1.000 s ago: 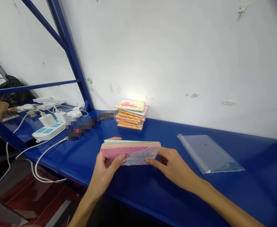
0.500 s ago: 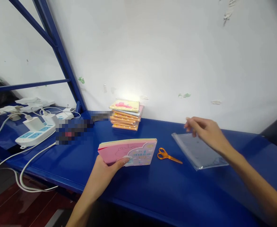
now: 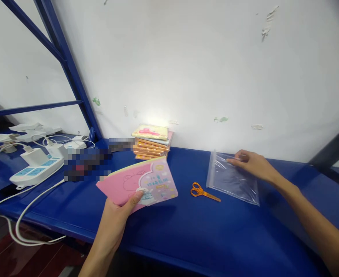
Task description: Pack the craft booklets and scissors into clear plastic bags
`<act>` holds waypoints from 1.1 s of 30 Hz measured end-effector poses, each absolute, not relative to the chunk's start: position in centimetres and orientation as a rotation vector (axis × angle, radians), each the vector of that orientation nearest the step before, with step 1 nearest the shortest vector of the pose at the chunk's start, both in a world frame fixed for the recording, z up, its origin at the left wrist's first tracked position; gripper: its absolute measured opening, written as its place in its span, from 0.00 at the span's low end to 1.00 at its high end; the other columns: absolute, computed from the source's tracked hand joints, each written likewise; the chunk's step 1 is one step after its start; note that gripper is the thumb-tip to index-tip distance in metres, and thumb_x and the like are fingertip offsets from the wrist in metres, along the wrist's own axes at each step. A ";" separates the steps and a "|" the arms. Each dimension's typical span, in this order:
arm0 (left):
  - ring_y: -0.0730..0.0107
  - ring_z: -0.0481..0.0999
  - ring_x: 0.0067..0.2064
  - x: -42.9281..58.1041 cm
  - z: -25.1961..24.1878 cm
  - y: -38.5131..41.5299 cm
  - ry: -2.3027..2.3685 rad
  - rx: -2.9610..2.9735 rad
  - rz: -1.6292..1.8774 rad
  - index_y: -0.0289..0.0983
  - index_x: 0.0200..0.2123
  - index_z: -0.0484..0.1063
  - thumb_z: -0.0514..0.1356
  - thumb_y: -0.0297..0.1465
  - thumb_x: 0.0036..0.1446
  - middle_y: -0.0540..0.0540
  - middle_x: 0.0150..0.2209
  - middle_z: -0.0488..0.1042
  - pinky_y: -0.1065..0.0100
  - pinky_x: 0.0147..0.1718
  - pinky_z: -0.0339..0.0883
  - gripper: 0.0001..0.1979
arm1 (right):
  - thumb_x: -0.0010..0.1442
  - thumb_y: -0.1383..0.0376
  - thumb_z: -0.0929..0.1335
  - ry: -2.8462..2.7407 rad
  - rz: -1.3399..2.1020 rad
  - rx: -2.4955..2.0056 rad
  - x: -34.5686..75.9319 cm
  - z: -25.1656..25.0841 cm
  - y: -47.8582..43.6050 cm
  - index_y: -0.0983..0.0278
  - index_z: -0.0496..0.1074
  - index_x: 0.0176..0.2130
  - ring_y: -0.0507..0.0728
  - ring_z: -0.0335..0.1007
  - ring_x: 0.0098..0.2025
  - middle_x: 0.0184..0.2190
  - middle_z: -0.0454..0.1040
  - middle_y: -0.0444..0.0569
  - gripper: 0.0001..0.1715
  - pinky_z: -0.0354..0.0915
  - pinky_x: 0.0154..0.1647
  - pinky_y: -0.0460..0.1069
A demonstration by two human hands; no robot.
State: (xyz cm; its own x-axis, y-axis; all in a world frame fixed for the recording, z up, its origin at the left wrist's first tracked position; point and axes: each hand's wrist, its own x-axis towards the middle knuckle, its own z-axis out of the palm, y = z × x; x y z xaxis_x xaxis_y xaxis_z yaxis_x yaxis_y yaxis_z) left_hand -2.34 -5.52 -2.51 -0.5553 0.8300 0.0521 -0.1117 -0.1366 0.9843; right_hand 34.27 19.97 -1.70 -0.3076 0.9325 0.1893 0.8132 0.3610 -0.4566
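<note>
A pink booklet [image 3: 129,181] with a pale printed panel is gripped in my left hand [image 3: 116,219]. My thumb presses on its cover while the other fingers are hidden behind it. The booklet is held tilted above the blue tabletop. On the right lies a clear plastic zip bag [image 3: 230,182], flat on the table. The curled fingers of my right hand [image 3: 250,165] are on the bag's upper part, with thumb and forefinger close together on the film. Between the booklet and the bag lie orange scissors [image 3: 204,192], closed, with the handles toward the left.
A stack of wrapped orange booklets [image 3: 149,148] with a yellow booklet [image 3: 150,132] on top stands by the wall. At left are a white power strip [image 3: 38,171], plugged-in chargers and loose white cables [image 3: 19,219]. A blue metal frame [image 3: 71,77] rises behind them.
My left hand has brought the booklet left and tilted it, turning its cover more toward me. My right hand has come down onto the plastic bag, which has turned on the table.
</note>
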 end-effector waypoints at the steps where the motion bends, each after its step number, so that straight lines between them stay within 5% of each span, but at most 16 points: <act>1: 0.43 0.80 0.54 -2.3 -2.4 -5.6 1.413 0.797 1.807 0.35 0.57 0.76 0.76 0.40 0.44 0.38 0.50 0.83 0.52 0.54 0.75 0.37 | 0.55 0.37 0.69 -2.131 0.397 -1.536 34.0 -0.8 19.5 0.59 0.69 0.31 0.62 0.75 0.33 0.30 0.81 0.50 0.29 0.63 0.34 0.53; 7: 0.43 0.81 0.52 0.4 0.1 -6.5 1.283 0.559 1.867 0.38 0.63 0.70 0.76 0.37 0.44 0.39 0.52 0.82 0.56 0.47 0.80 0.42 | 0.53 0.39 0.72 -1.699 0.357 -1.450 31.1 3.7 15.5 0.59 0.76 0.36 0.62 0.76 0.25 0.27 0.81 0.50 0.28 0.64 0.28 0.53; 12: 0.47 0.86 0.38 4.6 2.5 -6.8 1.366 0.722 1.661 0.34 0.44 0.83 0.78 0.39 0.39 0.41 0.37 0.86 0.62 0.33 0.81 0.28 | 0.54 0.45 0.74 -1.823 0.448 -1.265 27.3 3.6 12.4 0.59 0.76 0.36 0.56 0.69 0.22 0.25 0.78 0.46 0.22 0.62 0.24 0.50; 17: 0.51 0.86 0.36 5.3 2.7 -5.9 1.548 0.820 1.666 0.34 0.36 0.84 0.75 0.41 0.43 0.44 0.32 0.86 0.67 0.29 0.79 0.19 | 0.55 0.47 0.73 -1.990 0.698 -1.172 25.4 3.5 10.5 0.58 0.75 0.35 0.51 0.59 0.20 0.25 0.76 0.43 0.18 0.54 0.21 0.48; 25: 0.42 0.85 0.46 0.7 0.1 -5.4 1.601 0.692 1.692 0.31 0.51 0.78 0.76 0.41 0.45 0.34 0.45 0.85 0.54 0.41 0.81 0.32 | 0.55 0.45 0.74 -2.010 0.965 -1.141 25.4 4.2 9.9 0.58 0.75 0.33 0.48 0.53 0.19 0.26 0.76 0.44 0.20 0.53 0.20 0.47; 33: 0.40 0.85 0.45 1.8 0.3 -6.3 1.550 0.672 1.715 0.31 0.51 0.79 0.76 0.43 0.43 0.34 0.43 0.85 0.55 0.39 0.82 0.34 | 0.57 0.45 0.72 -2.055 0.846 -1.265 25.0 2.6 10.8 0.59 0.76 0.35 0.50 0.61 0.17 0.26 0.77 0.46 0.21 0.59 0.20 0.48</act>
